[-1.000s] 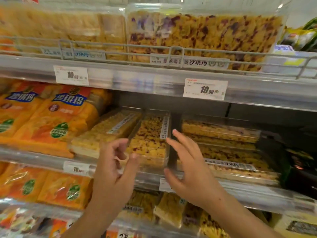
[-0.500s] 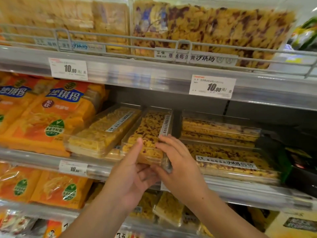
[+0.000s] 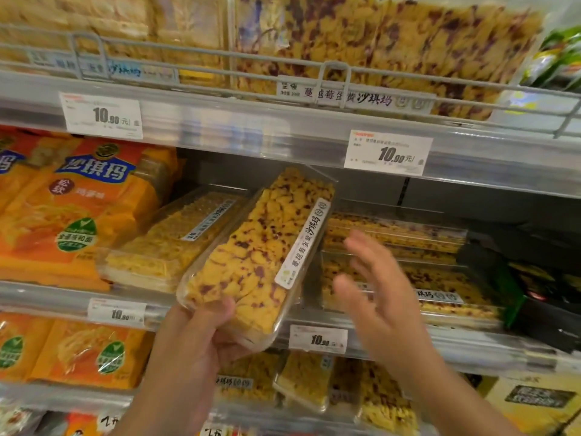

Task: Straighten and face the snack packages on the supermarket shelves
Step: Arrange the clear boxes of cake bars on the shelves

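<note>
Now snack box (image 3: 261, 259) in left hand (image 3: 201, 338), long axis up-right.

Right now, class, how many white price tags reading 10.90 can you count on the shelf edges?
4. Two on the upper rail: one at left, one at right. Two on the rail below: one at left, one beside the right hand. Others may be hidden.

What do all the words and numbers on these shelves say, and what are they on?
"10.90元": white price tag on the upper shelf rail.
"10.90元": second price tag to its right.
"蔓越莓蛋黄沙琪玛": strip label on the top-shelf box.
"沙琪玛": orange bag.
"蛋黄沙琪玛": clear box gripped by the left hand; the label's first characters are blurred.
Lower tags and small print: too blurred.
</note>
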A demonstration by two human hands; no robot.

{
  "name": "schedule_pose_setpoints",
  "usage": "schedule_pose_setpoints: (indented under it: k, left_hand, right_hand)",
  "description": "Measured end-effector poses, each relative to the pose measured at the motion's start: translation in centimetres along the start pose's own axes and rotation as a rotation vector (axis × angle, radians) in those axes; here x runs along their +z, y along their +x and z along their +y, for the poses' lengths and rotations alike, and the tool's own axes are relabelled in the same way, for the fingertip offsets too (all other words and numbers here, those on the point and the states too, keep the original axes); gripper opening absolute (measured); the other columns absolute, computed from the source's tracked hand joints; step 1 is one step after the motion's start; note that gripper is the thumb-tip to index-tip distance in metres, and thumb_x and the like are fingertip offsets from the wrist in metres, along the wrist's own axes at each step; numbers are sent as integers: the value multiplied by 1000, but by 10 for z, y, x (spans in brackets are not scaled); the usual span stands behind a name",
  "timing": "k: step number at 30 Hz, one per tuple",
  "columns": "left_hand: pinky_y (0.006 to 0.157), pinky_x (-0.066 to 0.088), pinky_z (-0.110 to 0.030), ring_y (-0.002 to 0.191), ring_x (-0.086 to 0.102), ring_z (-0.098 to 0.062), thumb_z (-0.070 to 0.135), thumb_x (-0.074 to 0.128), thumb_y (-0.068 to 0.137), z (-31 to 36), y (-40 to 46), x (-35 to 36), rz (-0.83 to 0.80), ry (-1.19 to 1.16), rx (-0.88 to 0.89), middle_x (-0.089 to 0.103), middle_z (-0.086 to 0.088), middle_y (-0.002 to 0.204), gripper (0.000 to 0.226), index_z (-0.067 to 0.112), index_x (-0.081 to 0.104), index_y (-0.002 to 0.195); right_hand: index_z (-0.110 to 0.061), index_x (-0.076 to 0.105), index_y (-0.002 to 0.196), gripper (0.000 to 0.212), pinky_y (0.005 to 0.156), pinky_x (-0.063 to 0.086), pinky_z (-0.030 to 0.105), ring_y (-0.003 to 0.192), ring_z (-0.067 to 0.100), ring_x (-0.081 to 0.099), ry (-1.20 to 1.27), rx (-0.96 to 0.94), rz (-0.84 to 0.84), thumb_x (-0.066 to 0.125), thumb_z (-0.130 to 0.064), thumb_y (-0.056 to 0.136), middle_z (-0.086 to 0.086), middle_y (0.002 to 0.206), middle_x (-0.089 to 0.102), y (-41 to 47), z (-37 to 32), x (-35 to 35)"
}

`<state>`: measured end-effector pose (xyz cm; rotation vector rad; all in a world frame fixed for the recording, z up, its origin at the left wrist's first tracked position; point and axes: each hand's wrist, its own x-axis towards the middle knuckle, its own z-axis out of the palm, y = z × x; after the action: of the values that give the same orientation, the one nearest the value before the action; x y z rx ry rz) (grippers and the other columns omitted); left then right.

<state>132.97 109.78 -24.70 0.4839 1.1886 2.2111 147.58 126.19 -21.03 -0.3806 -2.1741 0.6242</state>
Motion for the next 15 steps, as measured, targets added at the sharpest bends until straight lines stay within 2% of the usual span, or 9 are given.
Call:
schedule_pose_setpoints:
  k: [1,2,4,6,8,11,15]
  left_hand:
    - [54,56,-41,85,73,-31,24,82,50,2,2,-3,-40,24,21,73,-10,106,71,28,63,118]
    - [54,57,-40,88,72,-31,25,81,52,6,6,-4,-91,50,45,73,-8,109,68,30,63,118]
    - [56,57,-37,90,72,-29,23,77,54,13,17,-4,-182,117,90,73,-5,108,56,35,68,109]
    - [59,58,-34,90,73,-27,23,76,60,22,31,2,-252,202,96,74,-4,104,37,38,73,94]
    - [63,58,-30,92,73,-24,29,81,58,30,43,15,-326,311,103,74,-3,104,35,39,74,91]
    - [65,59,-28,94,72,-23,31,81,68,36,59,43,-415,401,155,75,-1,105,32,39,72,97]
    - [79,57,-26,105,68,-13,30,66,79,33,76,79,-500,520,224,71,5,116,38,37,65,117]
  right_hand:
    - [-67,32,126,50,94,47,24,126,-12,40,78,126,35,48,-72,78,-38,140,35,10,2,-13]
    - [-65,36,126,59,88,50,22,120,-11,46,170,240,70,54,-76,71,-35,136,41,21,4,-27]
    - [-50,43,129,83,83,53,26,111,1,58,359,420,122,66,-76,54,-20,132,53,42,15,-56]
    - [-39,52,117,70,85,56,35,103,15,67,564,508,141,76,-60,55,-4,122,64,57,27,-83]
    - [-29,52,116,59,82,58,41,97,26,71,658,565,115,78,-40,64,10,112,70,61,40,-105]
    - [-14,57,118,57,79,59,44,93,33,71,607,653,89,76,-25,66,18,107,71,53,57,-137]
    - [-20,63,109,51,83,57,43,92,24,72,354,716,56,77,-18,61,4,102,74,38,72,-172]
